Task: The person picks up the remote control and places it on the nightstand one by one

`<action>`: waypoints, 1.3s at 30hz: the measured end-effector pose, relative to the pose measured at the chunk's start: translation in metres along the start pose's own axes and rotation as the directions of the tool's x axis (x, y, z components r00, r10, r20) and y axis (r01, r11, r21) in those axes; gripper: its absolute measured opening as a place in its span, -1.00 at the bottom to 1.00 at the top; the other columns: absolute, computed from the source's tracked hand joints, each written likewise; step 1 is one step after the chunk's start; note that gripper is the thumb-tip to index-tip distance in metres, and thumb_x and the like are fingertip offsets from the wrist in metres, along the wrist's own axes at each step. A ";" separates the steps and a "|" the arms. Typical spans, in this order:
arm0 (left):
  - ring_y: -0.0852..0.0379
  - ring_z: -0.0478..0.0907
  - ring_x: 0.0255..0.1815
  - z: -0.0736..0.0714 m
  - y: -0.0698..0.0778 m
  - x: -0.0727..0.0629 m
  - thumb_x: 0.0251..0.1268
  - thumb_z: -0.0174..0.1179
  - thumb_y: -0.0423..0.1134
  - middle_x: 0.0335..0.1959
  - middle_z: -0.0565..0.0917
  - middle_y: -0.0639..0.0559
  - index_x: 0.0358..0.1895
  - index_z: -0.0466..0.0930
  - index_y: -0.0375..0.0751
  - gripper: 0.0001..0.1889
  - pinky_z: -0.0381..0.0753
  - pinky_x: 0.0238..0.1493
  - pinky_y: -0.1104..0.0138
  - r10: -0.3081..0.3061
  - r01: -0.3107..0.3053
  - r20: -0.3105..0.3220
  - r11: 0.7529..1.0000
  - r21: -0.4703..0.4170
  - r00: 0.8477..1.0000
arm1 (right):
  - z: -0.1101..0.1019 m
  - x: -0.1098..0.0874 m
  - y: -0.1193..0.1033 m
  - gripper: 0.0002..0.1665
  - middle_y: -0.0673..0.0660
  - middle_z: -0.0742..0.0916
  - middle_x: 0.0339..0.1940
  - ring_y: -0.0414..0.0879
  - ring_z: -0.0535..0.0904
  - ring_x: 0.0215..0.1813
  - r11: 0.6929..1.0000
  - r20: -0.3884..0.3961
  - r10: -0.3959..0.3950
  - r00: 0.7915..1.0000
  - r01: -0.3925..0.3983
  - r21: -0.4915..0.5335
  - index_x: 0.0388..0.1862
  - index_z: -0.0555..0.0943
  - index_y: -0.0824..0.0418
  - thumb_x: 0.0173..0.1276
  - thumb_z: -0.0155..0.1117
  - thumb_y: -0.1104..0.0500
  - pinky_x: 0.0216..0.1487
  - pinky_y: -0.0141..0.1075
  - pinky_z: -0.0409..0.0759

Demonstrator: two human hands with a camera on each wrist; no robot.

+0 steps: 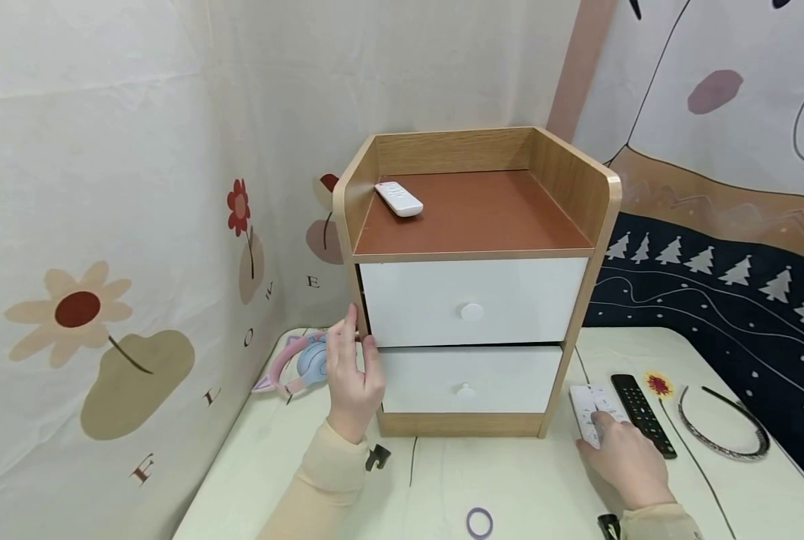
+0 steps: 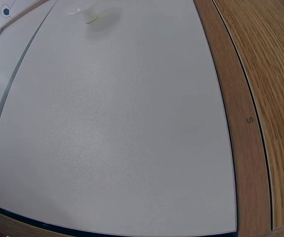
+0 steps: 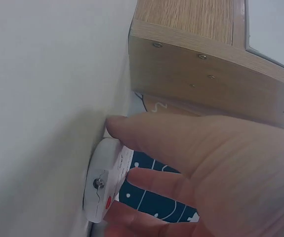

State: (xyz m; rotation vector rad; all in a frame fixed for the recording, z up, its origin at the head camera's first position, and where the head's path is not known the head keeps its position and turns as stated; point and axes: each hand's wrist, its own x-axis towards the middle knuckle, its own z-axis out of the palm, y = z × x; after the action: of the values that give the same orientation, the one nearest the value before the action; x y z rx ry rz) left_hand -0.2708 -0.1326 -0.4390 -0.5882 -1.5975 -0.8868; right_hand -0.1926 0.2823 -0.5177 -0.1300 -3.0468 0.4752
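Note:
A small wooden cabinet (image 1: 486,426) with two white drawers stands on the table. My left hand (image 1: 355,382) rests with extended fingers at its left side, by the upper drawer (image 1: 415,304). The left wrist view shows a white drawer front (image 2: 132,138) but no hand. My right hand (image 1: 628,461) reaches over a white remote control (image 1: 583,412) lying to the right of the cabinet. In the right wrist view, thumb and spread fingers straddle one end of a white remote control (image 3: 100,182). A black remote control (image 1: 641,412) lies just right of that hand.
On the cabinet's brown top lies another white remote control (image 1: 400,199). Pink-and-blue headphones (image 1: 307,361) are behind my left hand. A purple ring (image 1: 479,523) lies in front of the cabinet. At the right is a dark headband (image 1: 726,442). Printed cloth hangs behind.

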 end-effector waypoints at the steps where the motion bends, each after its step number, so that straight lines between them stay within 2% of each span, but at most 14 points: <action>1: -0.19 0.49 -0.04 0.000 0.000 0.000 0.48 0.12 -0.55 0.00 0.54 -0.42 0.64 0.31 -0.43 -0.33 0.49 -0.08 0.16 0.001 -0.001 0.000 1.000 0.001 1.000 | 0.000 0.000 0.000 -0.24 0.65 0.74 0.12 0.60 0.73 0.08 1.000 -0.006 -0.004 1.000 0.004 0.006 0.33 0.61 0.52 0.38 0.52 -0.02 -0.06 0.37 0.73; 5: -0.19 0.49 -0.05 -0.001 0.001 0.001 0.45 0.12 -0.57 0.01 0.55 -0.40 0.66 0.31 -0.39 -0.30 0.49 -0.09 0.16 0.002 -0.002 -0.003 1.000 0.002 1.000 | -0.001 0.000 -0.002 -0.28 0.66 0.75 0.08 0.59 0.75 0.01 1.000 -0.023 -0.009 1.000 0.010 0.028 0.29 0.62 0.54 0.36 0.52 0.05 -0.03 0.38 0.73; 9: -0.19 0.49 -0.05 -0.001 0.001 0.001 0.47 0.12 -0.56 0.01 0.55 -0.41 0.65 0.31 -0.40 -0.32 0.50 -0.09 0.16 0.006 -0.006 -0.003 1.000 0.002 1.000 | -0.002 0.001 -0.003 -0.36 0.65 0.77 0.01 0.47 0.80 -0.17 0.998 -0.057 0.000 0.998 0.003 0.064 0.25 0.66 0.51 0.36 0.51 0.08 -0.15 0.29 0.76; 13: -0.20 0.49 -0.04 0.000 0.001 0.001 0.51 0.11 -0.53 0.00 0.54 -0.42 0.64 0.31 -0.44 -0.35 0.50 -0.07 0.15 0.004 -0.004 0.000 1.000 0.002 1.000 | -0.003 0.002 -0.004 -0.41 0.66 0.77 0.02 0.35 0.81 -0.24 0.995 -0.099 0.013 0.995 -0.003 0.100 0.22 0.70 0.48 0.37 0.49 0.08 -0.27 0.19 0.76; 19: -0.20 0.49 -0.05 0.000 0.000 0.000 0.49 0.11 -0.54 0.02 0.55 -0.41 0.66 0.30 -0.40 -0.32 0.50 -0.10 0.12 -0.001 0.001 0.005 1.000 0.000 1.000 | -0.006 0.000 -0.005 -0.43 0.65 0.77 0.06 0.46 0.80 -0.12 0.992 -0.151 0.031 0.988 -0.011 0.126 0.18 0.75 0.44 0.38 0.49 0.03 -0.23 0.20 0.76; 24: -0.19 0.49 -0.06 0.000 0.000 0.000 0.47 0.11 -0.55 0.01 0.54 -0.40 0.66 0.30 -0.40 -0.31 0.50 -0.10 0.13 -0.001 0.001 0.006 1.000 -0.002 1.000 | -0.016 -0.003 -0.011 -0.42 0.54 0.82 -0.01 0.30 0.78 -0.16 0.988 -0.189 0.066 0.980 -0.038 0.150 0.22 0.75 0.39 0.41 0.47 -0.01 -0.31 0.04 0.67; 26: -0.19 0.50 -0.06 -0.001 0.000 0.000 0.46 0.12 -0.56 0.02 0.55 -0.40 0.67 0.30 -0.36 -0.29 0.50 -0.09 0.15 -0.003 0.003 0.003 1.000 -0.002 1.000 | -0.020 -0.005 -0.015 -0.42 0.48 0.83 -0.07 0.23 0.77 -0.20 0.986 -0.232 0.073 0.970 -0.036 0.161 0.21 0.76 0.36 0.38 0.51 -0.01 -0.37 -0.04 0.61; 28: -0.19 0.50 -0.06 -0.001 0.001 0.000 0.44 0.13 -0.58 0.01 0.55 -0.40 0.67 0.30 -0.34 -0.28 0.50 -0.10 0.14 -0.003 0.003 0.001 1.000 -0.001 1.000 | -0.024 -0.008 -0.018 -0.45 0.44 0.85 -0.14 0.25 0.77 -0.23 0.985 -0.316 0.055 0.947 -0.001 0.171 0.17 0.78 0.34 0.32 0.56 0.01 -0.41 -0.07 0.58; 31: -0.19 0.50 -0.06 -0.001 0.001 0.001 0.45 0.13 -0.57 0.01 0.55 -0.41 0.66 0.32 -0.37 -0.30 0.51 -0.10 0.12 0.001 -0.001 -0.004 1.000 -0.001 1.000 | -0.030 -0.013 -0.023 -0.48 0.44 0.85 -0.18 0.27 0.75 -0.29 0.982 -0.442 0.030 0.896 0.055 0.178 0.11 0.81 0.30 0.24 0.62 0.03 -0.49 -0.12 0.50; 34: -0.19 0.50 -0.06 -0.001 0.001 0.001 0.46 0.12 -0.56 0.01 0.54 -0.42 0.65 0.32 -0.39 -0.31 0.51 -0.09 0.12 0.001 -0.001 -0.002 1.000 0.000 1.000 | -0.038 -0.019 -0.030 -0.49 0.40 0.86 -0.18 0.20 0.71 -0.32 0.976 -0.520 0.043 0.853 0.075 0.203 0.08 0.83 0.26 0.20 0.63 0.03 -0.47 -0.18 0.43; 36: -0.19 0.50 -0.06 -0.001 0.001 0.001 0.47 0.12 -0.56 0.02 0.54 -0.41 0.66 0.31 -0.37 -0.31 0.51 -0.08 0.13 -0.001 0.001 0.002 1.000 0.000 1.000 | -0.045 -0.024 -0.036 -0.49 0.34 0.86 -0.20 0.06 0.66 -0.34 0.972 -0.569 0.062 0.820 0.081 0.222 0.07 0.84 0.23 0.16 0.65 0.04 -0.45 -0.25 0.38; 39: -0.18 0.50 -0.06 -0.001 0.000 0.000 0.47 0.13 -0.56 0.02 0.54 -0.40 0.67 0.30 -0.35 -0.29 0.51 -0.07 0.13 -0.007 0.007 0.008 1.000 0.003 1.000 | -0.055 -0.029 -0.044 -0.52 0.26 0.84 -0.27 -0.28 0.52 -0.37 0.959 -0.666 0.067 0.743 0.136 0.248 0.03 0.87 0.20 0.08 0.68 0.11 -0.43 -0.41 0.34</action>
State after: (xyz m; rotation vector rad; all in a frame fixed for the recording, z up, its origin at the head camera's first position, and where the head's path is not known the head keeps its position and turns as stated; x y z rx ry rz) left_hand -0.2699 -0.1335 -0.4386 -0.5851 -1.6083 -0.8879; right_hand -0.1629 0.2543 -0.4534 -0.1822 -2.2376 0.6777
